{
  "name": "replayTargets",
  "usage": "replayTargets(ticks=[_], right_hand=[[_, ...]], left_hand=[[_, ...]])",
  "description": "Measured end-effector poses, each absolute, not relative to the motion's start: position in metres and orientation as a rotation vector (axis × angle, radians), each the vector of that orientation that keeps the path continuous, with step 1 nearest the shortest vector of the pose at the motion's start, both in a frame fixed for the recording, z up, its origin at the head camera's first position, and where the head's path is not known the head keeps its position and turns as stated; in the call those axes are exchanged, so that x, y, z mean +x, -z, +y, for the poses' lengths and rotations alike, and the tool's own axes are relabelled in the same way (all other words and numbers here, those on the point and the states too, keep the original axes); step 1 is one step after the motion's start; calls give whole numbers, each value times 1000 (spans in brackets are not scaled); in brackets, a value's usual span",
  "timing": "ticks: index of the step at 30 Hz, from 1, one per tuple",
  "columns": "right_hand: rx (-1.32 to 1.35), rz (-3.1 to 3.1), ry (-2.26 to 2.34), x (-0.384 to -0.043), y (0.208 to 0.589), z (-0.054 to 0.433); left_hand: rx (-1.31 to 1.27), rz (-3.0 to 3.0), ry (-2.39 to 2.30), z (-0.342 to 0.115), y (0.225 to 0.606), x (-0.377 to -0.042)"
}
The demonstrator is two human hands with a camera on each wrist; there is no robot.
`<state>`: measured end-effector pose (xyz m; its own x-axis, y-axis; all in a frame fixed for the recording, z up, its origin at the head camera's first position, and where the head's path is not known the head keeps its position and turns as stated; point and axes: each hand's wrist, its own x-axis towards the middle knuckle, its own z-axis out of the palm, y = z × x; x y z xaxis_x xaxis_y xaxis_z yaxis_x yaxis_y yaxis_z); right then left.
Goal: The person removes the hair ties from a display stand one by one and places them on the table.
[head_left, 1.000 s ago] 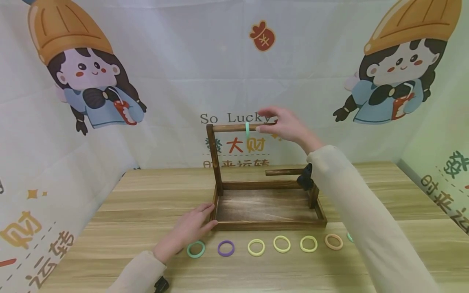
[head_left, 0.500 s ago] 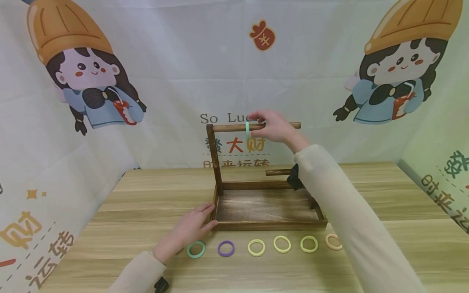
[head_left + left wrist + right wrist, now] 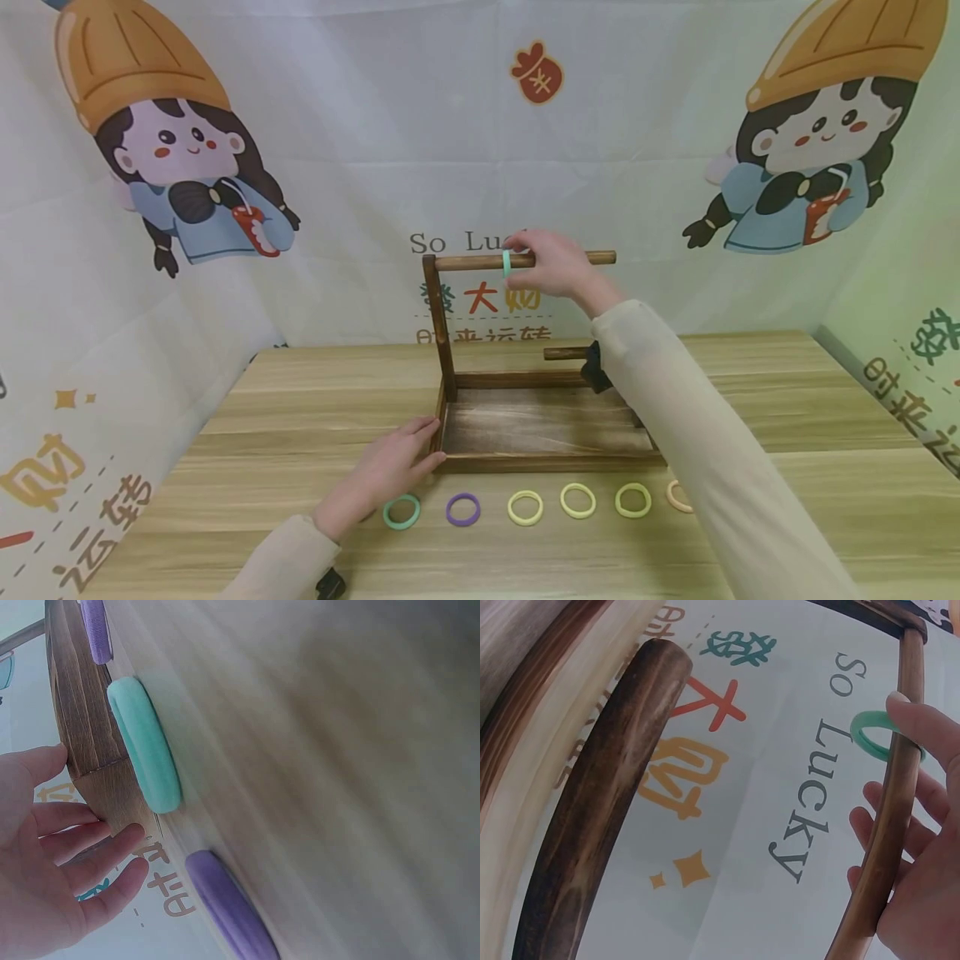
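Observation:
A dark wooden rack (image 3: 551, 462) with a tray base and two bars stands on the table. On its upper bar (image 3: 465, 262) hangs a mint-green hair tie (image 3: 506, 264). My right hand (image 3: 551, 265) reaches around that bar and pinches the hair tie between thumb and fingers; the right wrist view shows the thumb (image 3: 922, 727) against the tie's edge. With fairly straight fingers, my left hand (image 3: 393, 467) rests against the rack's front left corner. Close by, the left wrist view shows a green hair tie (image 3: 146, 746) and a purple one (image 3: 232, 907).
Several hair ties lie in a row before the rack: green (image 3: 401, 524), purple (image 3: 462, 522), yellow ones (image 3: 525, 521), and an orange one (image 3: 678, 497) partly behind my right sleeve. The lower bar (image 3: 564, 353) sticks out leftward. A printed cloth (image 3: 360, 167) hangs behind.
My right hand has moved left along the upper bar, from beside the mint-green hair tie to holding it. The tie has barely shifted, and my left hand stays where it was.

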<state>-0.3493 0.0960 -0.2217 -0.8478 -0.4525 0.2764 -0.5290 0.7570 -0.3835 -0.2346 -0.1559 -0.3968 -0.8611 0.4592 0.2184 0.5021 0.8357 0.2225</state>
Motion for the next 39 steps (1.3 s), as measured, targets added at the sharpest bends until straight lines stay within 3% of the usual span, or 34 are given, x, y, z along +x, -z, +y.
replayTargets(ticks=[39], right_hand=[[674, -2674, -617, -344, 231, 94]], left_hand=[[-756, -2858, 427, -155, 395, -233]])
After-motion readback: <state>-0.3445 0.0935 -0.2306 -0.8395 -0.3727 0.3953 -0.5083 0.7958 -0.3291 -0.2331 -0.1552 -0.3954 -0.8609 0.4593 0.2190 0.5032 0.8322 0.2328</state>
